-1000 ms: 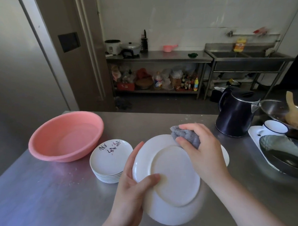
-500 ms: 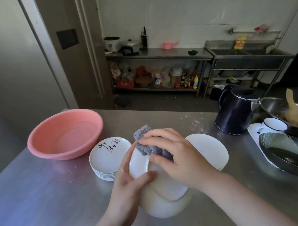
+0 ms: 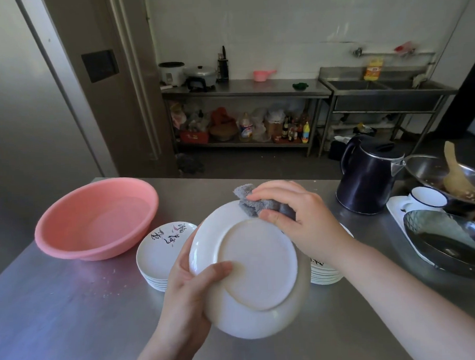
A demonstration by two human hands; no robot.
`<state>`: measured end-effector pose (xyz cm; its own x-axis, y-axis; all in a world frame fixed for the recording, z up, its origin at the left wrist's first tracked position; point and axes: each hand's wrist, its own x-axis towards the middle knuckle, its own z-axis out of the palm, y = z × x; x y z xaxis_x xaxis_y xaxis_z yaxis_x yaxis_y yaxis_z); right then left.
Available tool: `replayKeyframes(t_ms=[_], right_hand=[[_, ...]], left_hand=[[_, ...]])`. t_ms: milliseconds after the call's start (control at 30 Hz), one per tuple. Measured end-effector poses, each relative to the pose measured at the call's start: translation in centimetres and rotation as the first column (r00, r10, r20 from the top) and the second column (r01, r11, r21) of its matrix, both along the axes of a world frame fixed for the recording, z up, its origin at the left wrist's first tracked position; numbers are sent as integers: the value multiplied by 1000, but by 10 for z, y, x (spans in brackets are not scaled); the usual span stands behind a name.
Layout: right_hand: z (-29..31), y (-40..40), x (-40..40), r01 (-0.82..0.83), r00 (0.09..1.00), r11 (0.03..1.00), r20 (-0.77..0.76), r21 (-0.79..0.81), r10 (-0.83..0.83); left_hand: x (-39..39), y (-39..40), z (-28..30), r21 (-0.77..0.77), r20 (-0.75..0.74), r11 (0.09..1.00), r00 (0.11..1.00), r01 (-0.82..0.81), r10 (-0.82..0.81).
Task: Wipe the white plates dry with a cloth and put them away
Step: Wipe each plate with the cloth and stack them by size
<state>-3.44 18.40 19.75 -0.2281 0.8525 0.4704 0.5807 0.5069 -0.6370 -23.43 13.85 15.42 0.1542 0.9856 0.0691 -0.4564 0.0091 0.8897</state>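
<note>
A: White plate (image 3: 251, 266) — where is it now?

B: Tilted above the steel counter (image 3: 59, 310), underside toward the camera. The left hand (image 3: 189, 290) grips its left edge, thumb curled over the foot ring, fingers behind.

A: What has changed?

B: Half a second ago the cloth was rubbing the plate's left rim; now the right hand (image 3: 300, 220) has carried the grey cloth (image 3: 255, 202) round to the top rim, fingers curled on it and pressing it against the edge. (The plate has also come nearer and turned flatter to view.) I judge the wipe is working round the back, so this plate is nearly done but not yet put away.

A: How does it look?

B: Plain glossy white, round, no visible droplets. Two stacks of small printed plates, the left stack (image 3: 163, 251) and the right stack (image 3: 327, 271), sit just behind it.
</note>
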Motion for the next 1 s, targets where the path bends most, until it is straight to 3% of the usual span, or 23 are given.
replayKeyframes(t_ms=[367,533,667,1000], right_hand=[[-16,-14,20,203,958,978,-212,39,-191],[-45,-37,2,412,861,900,-383,140,-335],[-65,-51,-32,492,796,853,-487,174,-360],[-55,-48,-72,471,851,810,-421,349,-313]], left_hand=[[-6,14,9,-48,87,996,993,-73,77],[4,21,21,-63,162,993,981,-101,110],[22,24,32,-88,278,985,946,-147,166],[42,25,37,-270,414,961,896,-51,164]])
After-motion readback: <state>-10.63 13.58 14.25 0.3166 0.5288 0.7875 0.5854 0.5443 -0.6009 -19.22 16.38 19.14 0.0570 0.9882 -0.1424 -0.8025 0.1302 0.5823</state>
